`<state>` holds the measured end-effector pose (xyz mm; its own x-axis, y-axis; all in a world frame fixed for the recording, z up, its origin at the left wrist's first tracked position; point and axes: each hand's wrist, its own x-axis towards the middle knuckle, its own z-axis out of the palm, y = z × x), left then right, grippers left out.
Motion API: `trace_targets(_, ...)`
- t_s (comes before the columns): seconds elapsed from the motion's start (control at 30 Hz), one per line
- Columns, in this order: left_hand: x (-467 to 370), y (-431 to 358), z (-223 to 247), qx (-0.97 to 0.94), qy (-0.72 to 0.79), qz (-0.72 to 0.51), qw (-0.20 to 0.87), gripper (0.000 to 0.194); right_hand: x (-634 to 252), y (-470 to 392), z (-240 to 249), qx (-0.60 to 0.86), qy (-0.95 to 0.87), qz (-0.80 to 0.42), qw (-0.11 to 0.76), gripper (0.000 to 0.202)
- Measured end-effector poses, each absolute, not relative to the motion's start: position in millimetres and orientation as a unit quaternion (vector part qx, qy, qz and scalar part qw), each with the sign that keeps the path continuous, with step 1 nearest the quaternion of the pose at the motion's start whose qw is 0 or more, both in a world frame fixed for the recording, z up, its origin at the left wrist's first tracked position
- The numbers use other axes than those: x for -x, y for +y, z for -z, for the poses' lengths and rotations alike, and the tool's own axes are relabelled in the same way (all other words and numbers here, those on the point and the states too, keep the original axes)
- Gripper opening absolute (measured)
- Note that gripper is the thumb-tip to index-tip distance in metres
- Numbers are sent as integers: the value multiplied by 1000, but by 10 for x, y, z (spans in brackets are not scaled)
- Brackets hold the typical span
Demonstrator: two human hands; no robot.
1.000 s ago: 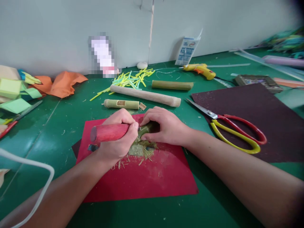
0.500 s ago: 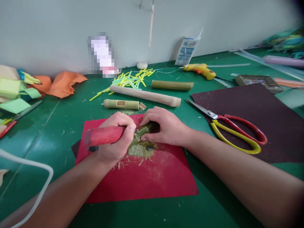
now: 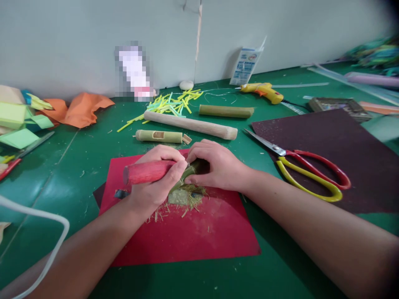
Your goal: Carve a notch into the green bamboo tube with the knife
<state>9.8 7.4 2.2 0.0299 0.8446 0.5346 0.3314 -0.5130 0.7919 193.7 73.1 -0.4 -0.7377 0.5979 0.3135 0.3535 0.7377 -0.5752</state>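
My left hand [image 3: 160,180] is closed round the thick red wooden handle of a tool [image 3: 146,172]. Its working end meets a green bamboo piece [image 3: 193,167] close to my right fingers; the blade itself is mostly hidden. My right hand [image 3: 220,166] grips that bamboo between thumb and fingers, covering part of it. The bamboo lies slanted over a red sheet [image 3: 187,236]. Bamboo shavings [image 3: 196,201] and a greyish patch [image 3: 178,197] show just below it.
Beyond the sheet lie a notched bamboo tube [image 3: 143,136], a pale wooden stick [image 3: 190,124], another bamboo piece [image 3: 226,111] and cut yellow straws [image 3: 168,104]. Large scissors [image 3: 282,151] rest on a dark sheet [image 3: 368,166] at right. A yellow glue gun [image 3: 263,92] sits behind.
My left hand has pushed the red-handled tool a little to the right and away from me, along the bamboo towards my right fingers. The right hand has stayed in place.
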Motion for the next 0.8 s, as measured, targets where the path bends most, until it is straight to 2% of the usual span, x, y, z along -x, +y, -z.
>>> trace_targets(0.17,-103,82,-45,-678,447,-528,248,10,-1933,735,1,261,-901,-244,246,29)
trace_targets(0.33,-112,68,-96,-703,441,-517,208,11,-1939,731,3,256,-900,-245,254,29)
trace_targets(0.5,-106,73,-73,-664,442,-574,186,22,-1943,717,-17,263,-898,-251,246,28)
trace_targets(0.8,-75,40,-9,-663,416,-605,148,17,-1930,709,-29,268,-896,-259,240,27)
